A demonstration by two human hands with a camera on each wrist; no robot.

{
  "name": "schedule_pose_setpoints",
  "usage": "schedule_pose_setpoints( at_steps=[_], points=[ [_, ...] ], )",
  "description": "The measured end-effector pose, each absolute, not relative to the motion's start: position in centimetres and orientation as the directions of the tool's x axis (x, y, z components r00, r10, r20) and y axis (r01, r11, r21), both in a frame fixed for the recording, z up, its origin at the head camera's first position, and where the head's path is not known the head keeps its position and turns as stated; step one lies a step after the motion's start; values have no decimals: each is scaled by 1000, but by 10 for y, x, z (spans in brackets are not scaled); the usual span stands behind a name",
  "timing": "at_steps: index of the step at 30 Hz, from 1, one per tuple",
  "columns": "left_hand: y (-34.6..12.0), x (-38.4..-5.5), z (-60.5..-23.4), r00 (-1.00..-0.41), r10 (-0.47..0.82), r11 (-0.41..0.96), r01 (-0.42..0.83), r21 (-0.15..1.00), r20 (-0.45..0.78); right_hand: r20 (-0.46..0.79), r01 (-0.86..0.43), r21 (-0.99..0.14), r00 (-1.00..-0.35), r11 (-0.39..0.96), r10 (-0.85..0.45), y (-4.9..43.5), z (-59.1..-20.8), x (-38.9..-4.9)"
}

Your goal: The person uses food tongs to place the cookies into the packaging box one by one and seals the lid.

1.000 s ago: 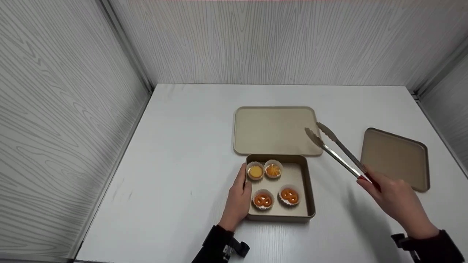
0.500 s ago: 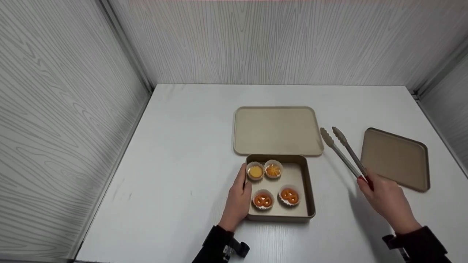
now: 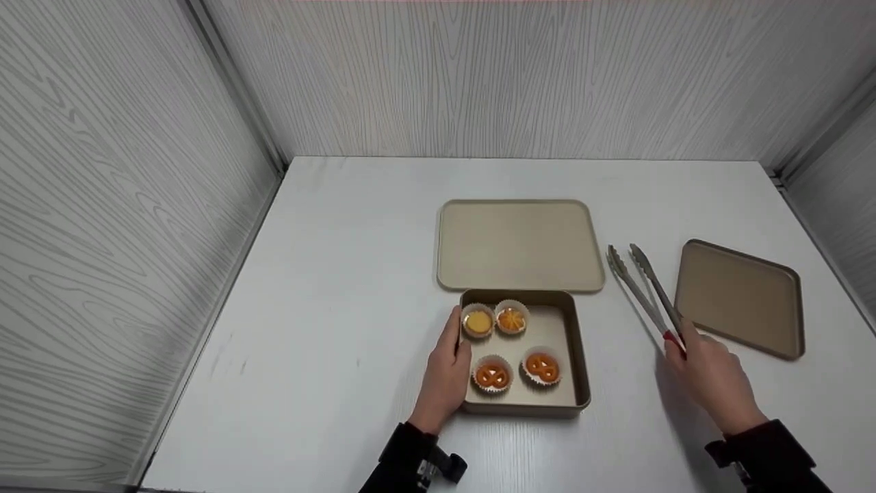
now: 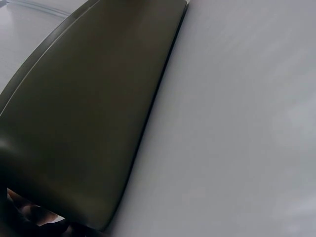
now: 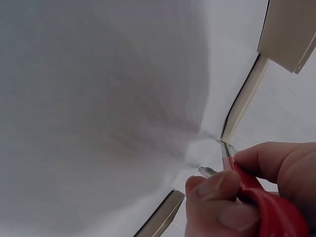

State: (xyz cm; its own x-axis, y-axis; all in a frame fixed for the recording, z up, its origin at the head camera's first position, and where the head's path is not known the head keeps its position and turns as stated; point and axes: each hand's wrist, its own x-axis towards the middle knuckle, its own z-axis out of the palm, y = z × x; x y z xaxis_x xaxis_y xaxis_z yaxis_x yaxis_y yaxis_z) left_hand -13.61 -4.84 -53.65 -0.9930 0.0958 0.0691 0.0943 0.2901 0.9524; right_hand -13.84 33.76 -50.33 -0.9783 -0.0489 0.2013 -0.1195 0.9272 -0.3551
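Observation:
A deep square baking pan (image 3: 558,352) stands on the table with several small tarts in white paper cups inside. Two of them, a yellow-topped tart (image 3: 478,322) and an orange-topped tart (image 3: 511,320), sit at its far left; two pretzel-topped tarts, one of them a left tart (image 3: 492,375), lie nearer the front. My left hand (image 3: 443,380) holds the pan's left wall, thumb at the rim. My right hand (image 3: 708,376) grips metal tongs (image 3: 640,291) by their red handles (image 5: 264,202). The tips of the tongs are spread with nothing between them, right of the flat tray.
Behind the pan lies a flat rectangular beige tray (image 3: 517,243). A darker shallow tray (image 3: 742,298) rests at an angle on the right, beside the tongs. Wood-grain panels (image 3: 438,75) enclose the white table (image 3: 328,329) at the back and sides.
The right hand has drawn the tongs right and lower, away from over the flat tray, with their tips closer together. The left hand, pan and tarts have stayed put.

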Motion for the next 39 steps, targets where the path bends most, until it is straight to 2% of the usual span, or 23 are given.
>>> schedule_pose_setpoints(
  at_steps=[10, 17, 32, 35, 39],
  points=[
    [-49, -136, -537, -993, 92, 286, 91, 954, 67, -19, -47, -370, -998, 928, -58, 327, -496, -142],
    [-49, -136, -538, -994, 91, 293, 92, 952, 68, -29, -53, -336, -997, 941, -67, 322, -501, -144],
    [-49, -136, -537, -994, 92, 279, 84, 957, 61, -183, 44, -382, -983, 923, -29, 324, -499, -148],
    [-49, -136, -537, -993, 94, 281, 89, 955, 65, -174, 70, -375, -985, 925, 4, 333, -493, -150],
    [-49, -137, -538, -993, 92, 288, 95, 953, 72, -66, 32, -353, -998, 935, 10, 356, -488, -152]
  ],
)
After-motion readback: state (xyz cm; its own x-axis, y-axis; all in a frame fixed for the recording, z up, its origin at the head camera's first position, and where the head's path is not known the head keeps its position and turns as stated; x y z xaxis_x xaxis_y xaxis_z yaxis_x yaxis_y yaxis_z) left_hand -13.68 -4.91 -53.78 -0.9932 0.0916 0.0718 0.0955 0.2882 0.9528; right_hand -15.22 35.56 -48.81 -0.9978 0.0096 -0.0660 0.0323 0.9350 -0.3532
